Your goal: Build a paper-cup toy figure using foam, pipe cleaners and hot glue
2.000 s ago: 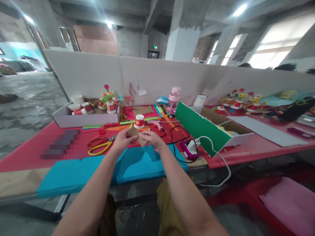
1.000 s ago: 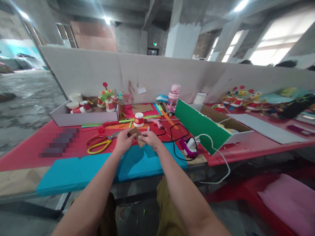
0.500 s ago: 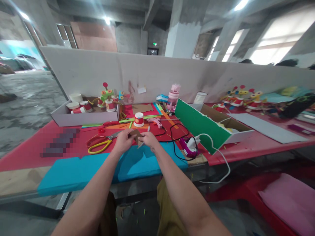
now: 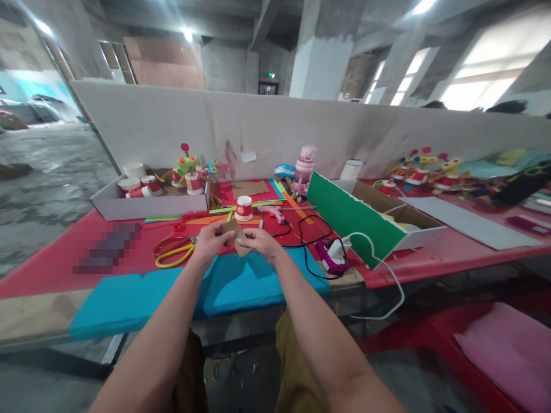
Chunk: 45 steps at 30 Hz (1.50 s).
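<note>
I see a red-covered bench (image 4: pixel 47 258) across mid-frame, a concrete pillar (image 4: pixel 322 63) rising behind at upper centre. Just left of and below centre, left hand (image 4: pixel 209 242) and right hand (image 4: pixel 262 243) pinch a cardboard piece (image 4: pixel 236 236), its long axis slanting upper left to lower right.

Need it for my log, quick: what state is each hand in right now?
Left hand: closed, pinching the cardboard.
Right hand: closed, pinching the cardboard too.
</note>
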Available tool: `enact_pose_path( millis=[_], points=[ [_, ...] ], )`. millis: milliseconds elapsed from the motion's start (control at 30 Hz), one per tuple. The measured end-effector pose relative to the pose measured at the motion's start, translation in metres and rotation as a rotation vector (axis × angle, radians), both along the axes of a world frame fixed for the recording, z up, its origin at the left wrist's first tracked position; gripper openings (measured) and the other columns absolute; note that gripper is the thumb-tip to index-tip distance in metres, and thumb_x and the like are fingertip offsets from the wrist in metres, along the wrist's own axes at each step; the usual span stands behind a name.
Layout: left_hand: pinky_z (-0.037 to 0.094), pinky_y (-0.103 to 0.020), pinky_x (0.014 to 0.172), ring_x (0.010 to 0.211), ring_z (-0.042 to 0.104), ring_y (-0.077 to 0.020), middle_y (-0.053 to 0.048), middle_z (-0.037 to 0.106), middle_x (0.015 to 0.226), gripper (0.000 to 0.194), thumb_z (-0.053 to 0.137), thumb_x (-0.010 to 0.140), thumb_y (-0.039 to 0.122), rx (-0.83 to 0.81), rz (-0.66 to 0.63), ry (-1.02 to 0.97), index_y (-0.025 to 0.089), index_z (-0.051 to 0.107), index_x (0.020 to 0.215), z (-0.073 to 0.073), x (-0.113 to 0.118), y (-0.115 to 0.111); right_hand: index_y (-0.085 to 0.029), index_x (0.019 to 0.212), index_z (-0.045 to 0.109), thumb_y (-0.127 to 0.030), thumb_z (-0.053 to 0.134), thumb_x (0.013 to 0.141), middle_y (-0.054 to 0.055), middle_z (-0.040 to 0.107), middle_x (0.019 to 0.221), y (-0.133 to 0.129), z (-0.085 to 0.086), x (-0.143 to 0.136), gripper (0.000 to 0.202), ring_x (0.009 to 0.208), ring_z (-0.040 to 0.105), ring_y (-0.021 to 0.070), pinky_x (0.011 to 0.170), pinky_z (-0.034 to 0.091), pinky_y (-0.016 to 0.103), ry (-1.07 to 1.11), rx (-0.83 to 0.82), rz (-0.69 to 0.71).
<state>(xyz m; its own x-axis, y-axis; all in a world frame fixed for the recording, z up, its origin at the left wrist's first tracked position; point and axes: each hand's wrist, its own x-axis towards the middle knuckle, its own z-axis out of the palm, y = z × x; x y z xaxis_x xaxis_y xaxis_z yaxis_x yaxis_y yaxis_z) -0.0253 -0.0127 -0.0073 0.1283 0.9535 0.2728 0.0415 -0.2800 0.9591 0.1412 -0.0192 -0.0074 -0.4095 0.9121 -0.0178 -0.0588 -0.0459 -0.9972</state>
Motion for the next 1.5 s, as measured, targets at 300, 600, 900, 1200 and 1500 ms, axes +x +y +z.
enact_pose_path(
  millis=[300, 600, 900, 1200, 1500],
  points=[
    [0.039, -0.021, 0.048, 0.048, 0.050, -0.0089, 0.002, 0.058, 0.058, 0.030, 0.072, 0.070, 0.042, -0.020, -0.029, 0.037, 0.014, 0.065, 0.078, 0.001, -0.006, 0.000, -0.016, 0.064, 0.055, -0.021, 0.061, 0.071, -0.007, 0.045, 0.051, 0.007, -0.004, 0.003, 0.011, 0.051, 0.040, 0.0085, 0.049, 0.029, 0.021, -0.308, 0.286, -0.199],
    [0.042, -0.022, 0.050, 0.050, 0.053, -0.0110, 0.001, 0.060, 0.056, 0.029, 0.072, 0.070, 0.042, -0.033, -0.028, 0.055, 0.014, 0.066, 0.077, -0.004, -0.003, 0.002, -0.015, 0.068, 0.062, -0.023, 0.057, 0.075, -0.004, 0.054, 0.056, 0.007, -0.005, 0.001, 0.011, 0.054, 0.048, 0.0091, 0.052, 0.036, 0.019, -0.235, 0.177, -0.143],
    [0.043, -0.027, 0.067, 0.072, 0.058, -0.0173, -0.006, 0.065, 0.073, 0.013, 0.055, 0.080, 0.022, 0.488, 0.117, 0.524, 0.018, 0.067, 0.074, 0.007, 0.012, -0.019, -0.018, 0.054, 0.059, -0.011, 0.055, 0.062, -0.002, 0.056, 0.049, 0.006, -0.004, -0.009, 0.012, 0.051, 0.056, 0.0149, 0.051, 0.045, 0.024, -0.170, -0.023, -0.307],
    [0.043, -0.025, 0.053, 0.051, 0.056, -0.0145, 0.000, 0.061, 0.056, 0.021, 0.059, 0.080, 0.036, 0.132, 0.043, 0.228, 0.016, 0.067, 0.081, 0.000, 0.001, -0.005, -0.016, 0.074, 0.064, -0.021, 0.064, 0.069, -0.003, 0.060, 0.063, 0.003, 0.002, 0.002, 0.008, 0.061, 0.055, 0.0115, 0.059, 0.043, 0.021, -0.091, 0.097, -0.104],
    [0.051, -0.024, 0.055, 0.053, 0.058, -0.0106, 0.001, 0.062, 0.058, 0.026, 0.079, 0.061, 0.029, -0.296, 0.090, -0.507, 0.015, 0.059, 0.071, 0.001, 0.008, -0.007, -0.021, 0.107, 0.059, -0.019, 0.065, 0.068, 0.003, 0.067, 0.098, 0.006, 0.001, 0.004, 0.039, 0.083, 0.065, 0.0162, 0.080, 0.053, 0.030, 0.190, 0.107, -0.079]
  ],
)
